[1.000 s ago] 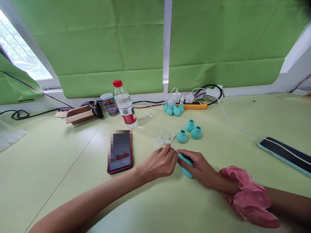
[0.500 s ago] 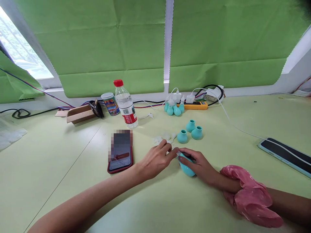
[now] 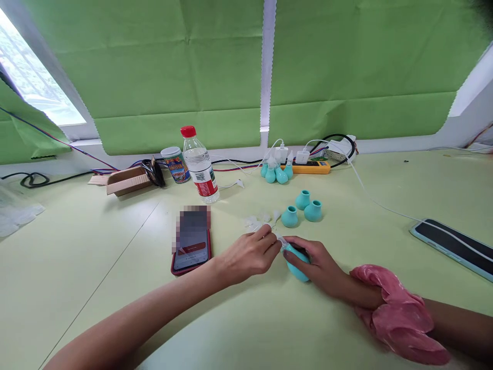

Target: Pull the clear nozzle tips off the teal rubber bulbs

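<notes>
In the head view, the right hand (image 3: 321,264) is curled around a teal bulb (image 3: 298,272), thumb on the near side, holding it tilted just above or on the bench (image 3: 96,236); contact with the surface cannot be told. The bulb's neck points toward the left hand (image 3: 252,255). The left hand is nearly closed, its bent fingers pinching a clear tip (image 3: 281,239) at the neck; its fingertips are partly hidden. Loose clear pieces (image 3: 252,222) lie just beyond the left hand. Three open-necked bulbs (image 3: 289,218) stand upright beyond the right hand. Farther back, a cluster of tipped bulbs (image 3: 270,176) sits in front of an orange power strip (image 3: 319,168). A red-cased phone (image 3: 190,254) lies left of the loose pieces, with a red-capped bottle (image 3: 200,169) standing behind it. A pink cloth (image 3: 402,318) wraps the right forearm.
</notes>
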A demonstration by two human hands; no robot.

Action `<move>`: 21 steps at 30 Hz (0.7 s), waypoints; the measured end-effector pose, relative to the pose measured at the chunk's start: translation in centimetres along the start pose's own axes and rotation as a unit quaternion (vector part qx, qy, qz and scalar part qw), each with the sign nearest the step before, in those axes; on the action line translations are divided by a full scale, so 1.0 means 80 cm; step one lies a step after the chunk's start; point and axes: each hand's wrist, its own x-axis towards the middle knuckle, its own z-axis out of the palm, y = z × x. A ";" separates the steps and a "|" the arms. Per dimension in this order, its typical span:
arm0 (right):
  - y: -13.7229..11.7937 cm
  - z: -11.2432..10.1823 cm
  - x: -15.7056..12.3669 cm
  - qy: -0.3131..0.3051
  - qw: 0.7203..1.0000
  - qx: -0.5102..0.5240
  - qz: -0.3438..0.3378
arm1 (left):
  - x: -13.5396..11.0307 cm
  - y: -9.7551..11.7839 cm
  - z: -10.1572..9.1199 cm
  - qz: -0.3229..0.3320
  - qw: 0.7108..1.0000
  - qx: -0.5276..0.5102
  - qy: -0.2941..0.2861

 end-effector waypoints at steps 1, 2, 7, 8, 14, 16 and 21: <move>-0.001 0.000 0.000 0.000 1.000 -0.005 -0.002 | 0.001 0.001 -0.001 0.003 1.000 0.010 0.002; -0.001 0.000 0.000 0.002 1.000 -0.008 -0.004 | 0.001 0.002 0.000 0.010 1.000 0.025 0.008; 0.000 0.002 0.000 -0.001 0.999 0.044 0.009 | -0.002 0.007 0.014 0.024 0.995 0.091 0.039; 0.000 0.002 0.000 0.001 0.998 0.065 0.019 | -0.003 0.007 0.016 0.012 0.996 0.085 0.039; -0.001 0.002 -0.001 0.013 0.981 0.176 0.085 | -0.001 0.008 0.011 -0.184 0.978 -0.101 0.018; 0.000 0.002 -0.001 0.050 0.969 0.205 0.126 | 0.002 0.008 0.005 -0.233 0.958 -0.164 0.027; 0.002 0.001 -0.004 0.035 0.978 0.187 0.087 | 0.005 -0.006 0.002 -0.288 0.941 -0.157 -0.085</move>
